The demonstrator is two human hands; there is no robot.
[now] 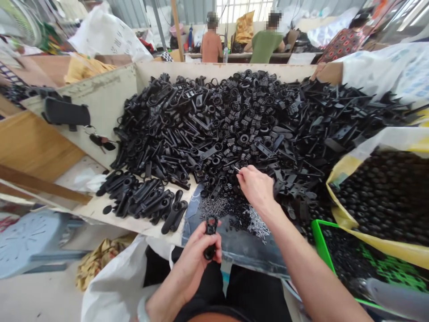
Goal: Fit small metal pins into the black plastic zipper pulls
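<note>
My left hand (pixel 192 252) is closed around a black plastic handle-like part (pixel 211 239) with a ring-shaped upper end, held upright above the front edge of the work surface. My right hand (pixel 257 188) is over the heap, thumb and fingers pinched on a thin metal pin (pixel 237 169) whose tip pokes out to the left. Just below that hand lies a pile of silvery pins (pixel 257 223). Beside it are small grey pieces (pixel 212 208) and small black pieces (pixel 236 219), too small to name. Behind both hands rises a large heap of black plastic parts (pixel 201 120).
Black handle-like parts (pixel 144 197) lie in a row at the left. On the right stand a yellow-edged sack (pixel 338 179) of round black pieces and a green crate (pixel 318 237). A phone-like black object (pixel 67 112) hangs on the left board. Several people sit beyond the bin.
</note>
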